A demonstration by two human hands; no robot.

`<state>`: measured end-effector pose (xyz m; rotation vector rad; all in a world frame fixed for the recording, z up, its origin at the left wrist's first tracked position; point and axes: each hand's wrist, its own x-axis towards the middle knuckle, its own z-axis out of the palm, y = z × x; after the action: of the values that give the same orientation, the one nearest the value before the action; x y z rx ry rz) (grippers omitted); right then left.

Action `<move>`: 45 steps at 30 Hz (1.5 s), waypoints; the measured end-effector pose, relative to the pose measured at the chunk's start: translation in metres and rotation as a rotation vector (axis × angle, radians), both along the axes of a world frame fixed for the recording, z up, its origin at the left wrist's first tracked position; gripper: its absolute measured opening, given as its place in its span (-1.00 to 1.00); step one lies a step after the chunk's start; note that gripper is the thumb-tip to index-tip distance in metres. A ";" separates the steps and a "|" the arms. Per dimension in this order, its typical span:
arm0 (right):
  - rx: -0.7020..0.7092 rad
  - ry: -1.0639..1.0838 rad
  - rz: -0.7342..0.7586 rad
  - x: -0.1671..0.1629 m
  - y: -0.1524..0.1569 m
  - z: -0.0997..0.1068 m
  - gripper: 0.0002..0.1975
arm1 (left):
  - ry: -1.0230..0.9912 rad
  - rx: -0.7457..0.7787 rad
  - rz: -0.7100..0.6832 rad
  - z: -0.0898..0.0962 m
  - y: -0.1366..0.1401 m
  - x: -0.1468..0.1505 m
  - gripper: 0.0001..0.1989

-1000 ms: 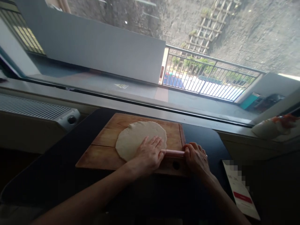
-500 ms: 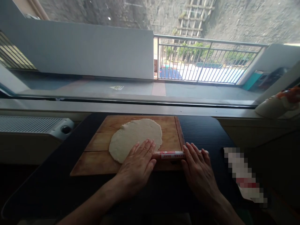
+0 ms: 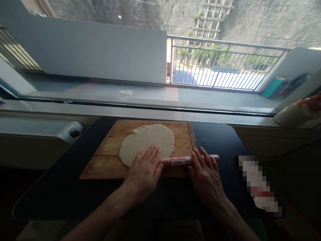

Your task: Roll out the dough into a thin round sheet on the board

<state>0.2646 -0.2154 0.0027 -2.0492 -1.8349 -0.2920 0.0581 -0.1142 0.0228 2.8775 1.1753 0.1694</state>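
Note:
A flat, roughly oval sheet of dough (image 3: 147, 140) lies on a wooden cutting board (image 3: 105, 164). Across the board's near right part runs a slim rolling pin (image 3: 180, 161) with a red-and-white printed wrapper. My left hand (image 3: 145, 170) rests flat, fingers stretched forward, over the dough's near edge and the pin's left end. My right hand (image 3: 206, 170) lies palm down across the pin toward its right end, fingers extended and slightly spread. The pin's tip sticks out to the right of that hand. Its left end is hidden under my left hand.
The board sits on a dark table (image 3: 218, 140) against a window sill (image 3: 140, 112). A white radiator (image 3: 37, 129) stands at the left. On the table's right side lies a blurred packet (image 3: 259, 184). A pale vase-like object (image 3: 291, 115) stands on the sill at right.
The rolling pin and my right hand have shifted left, and more of the pin's right end shows. My left hand has also moved slightly left. The camera view has shifted a little.

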 end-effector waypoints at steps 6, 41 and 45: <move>-0.010 -0.012 -0.055 0.037 0.006 0.004 -0.66 | -0.044 0.058 0.096 0.002 0.010 0.007 -0.47; -0.056 -0.041 -0.010 -0.004 0.024 0.000 -0.49 | -0.160 0.189 0.133 -0.004 0.034 0.007 -0.48; -0.144 0.048 -0.142 0.013 0.100 0.018 -0.56 | -0.177 0.143 0.232 0.010 0.098 0.044 -0.48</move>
<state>0.2778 -0.1150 0.0210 -2.2694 -1.7306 -0.1509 0.1018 -0.0165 0.0325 2.7601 1.5131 0.5227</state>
